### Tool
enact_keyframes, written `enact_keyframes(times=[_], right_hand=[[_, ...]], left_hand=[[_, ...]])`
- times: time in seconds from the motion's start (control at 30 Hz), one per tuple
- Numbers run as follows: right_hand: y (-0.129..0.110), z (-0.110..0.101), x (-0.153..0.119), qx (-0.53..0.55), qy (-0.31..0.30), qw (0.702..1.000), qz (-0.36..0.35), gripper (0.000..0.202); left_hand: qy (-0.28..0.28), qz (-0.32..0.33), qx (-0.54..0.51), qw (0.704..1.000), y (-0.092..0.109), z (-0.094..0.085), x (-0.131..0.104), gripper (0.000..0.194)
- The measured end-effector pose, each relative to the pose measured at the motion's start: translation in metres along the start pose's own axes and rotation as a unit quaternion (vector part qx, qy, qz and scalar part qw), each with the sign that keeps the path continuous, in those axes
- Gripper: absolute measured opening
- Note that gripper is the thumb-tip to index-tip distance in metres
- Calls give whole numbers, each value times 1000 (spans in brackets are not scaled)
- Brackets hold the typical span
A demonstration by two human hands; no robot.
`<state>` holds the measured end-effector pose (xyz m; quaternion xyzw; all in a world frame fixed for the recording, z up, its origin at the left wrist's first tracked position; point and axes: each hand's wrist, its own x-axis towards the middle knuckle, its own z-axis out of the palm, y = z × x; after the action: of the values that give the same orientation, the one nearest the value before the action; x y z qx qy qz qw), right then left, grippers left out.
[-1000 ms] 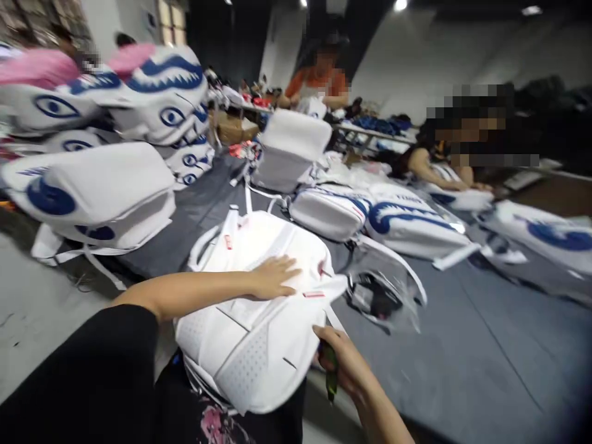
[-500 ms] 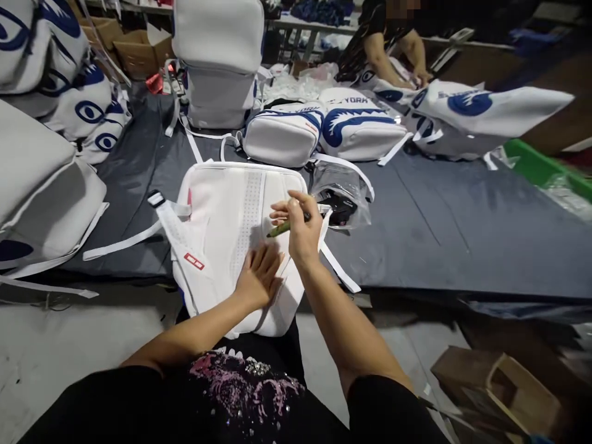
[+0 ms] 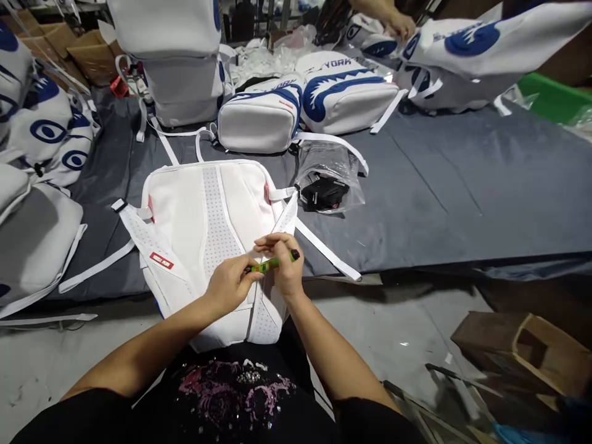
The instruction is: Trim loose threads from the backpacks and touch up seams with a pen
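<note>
A white backpack (image 3: pixel 180 191) lies on its front near the table edge, with its dotted back padding and shoulder straps facing up. Above its lower right part, both hands close on a slim green marker pen (image 3: pixel 271 265) with a dark end. My left hand (image 3: pixel 230 285) pinches the pen's left end between thumb and fingers. Wrapped round the other end is my right hand (image 3: pixel 289 271), the dark end showing past the thumb. The pen's tip is hidden at my left fingers. A red label (image 3: pixel 161 261) marks the left strap.
Behind the backpack stand more white and blue bags (image 3: pixel 259 126) and a tall white stack (image 3: pixel 180 80). A clear plastic bag with black items (image 3: pixel 328 185) lies right of it. More bags are piled at left. A person's hand (image 3: pixel 400 24) works at the back. A cardboard box (image 3: pixel 490 333) sits lower right.
My left hand has lifted off the backpack's surface and now grips the pen's left end. The right hand has come lower with the pen. The view has shifted, and the right strap now shows.
</note>
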<state>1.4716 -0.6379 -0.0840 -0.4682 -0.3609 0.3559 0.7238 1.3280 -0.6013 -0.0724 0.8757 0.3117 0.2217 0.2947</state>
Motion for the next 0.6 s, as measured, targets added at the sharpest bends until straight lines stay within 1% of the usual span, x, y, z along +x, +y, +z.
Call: enact_keyframes(times=[0.07, 0.1, 0.13, 0.2, 0.23, 0.3, 0.37, 0.43, 0.47, 0.53, 0.6], right_hand=[[-3, -15, 5, -83, -100, 991, -10, 35], [-3, -22, 7, -121, -125, 985, -15, 37], [-2, -30, 8, -151, -129, 980, -19, 41], [5, -40, 9, -185, -99, 977, -25, 49], [10, -43, 9, -190, -78, 978, -32, 53], [23, -45, 6, -181, -24, 982, -57, 58], [34, -43, 3, -158, 48, 983, -77, 52], [40, -39, 2, -145, 109, 980, -80, 45], [41, -36, 4, -146, 123, 979, -77, 43], [38, -33, 12, -158, 127, 977, -72, 40], [34, -31, 26, -170, 125, 975, -67, 38]], left_hand=[[-17, 51, 29, 998, 0, -12, 10, 26], [-19, 78, 65, 995, 0, -20, 20, 29], [-14, 100, 111, 989, -1, -28, 34, 31], [-6, 142, 207, 968, -4, -41, 74, 34], [-17, 168, 247, 954, -6, -44, 96, 33], [-81, 228, 301, 922, -11, -44, 140, 30], [-141, 256, 333, 896, -16, -37, 173, 29], [-167, 245, 360, 885, -19, -29, 191, 32], [-172, 238, 371, 881, -19, -25, 194, 33], [-182, 235, 385, 874, -20, -21, 195, 35], [-188, 240, 380, 873, -21, -20, 192, 36]])
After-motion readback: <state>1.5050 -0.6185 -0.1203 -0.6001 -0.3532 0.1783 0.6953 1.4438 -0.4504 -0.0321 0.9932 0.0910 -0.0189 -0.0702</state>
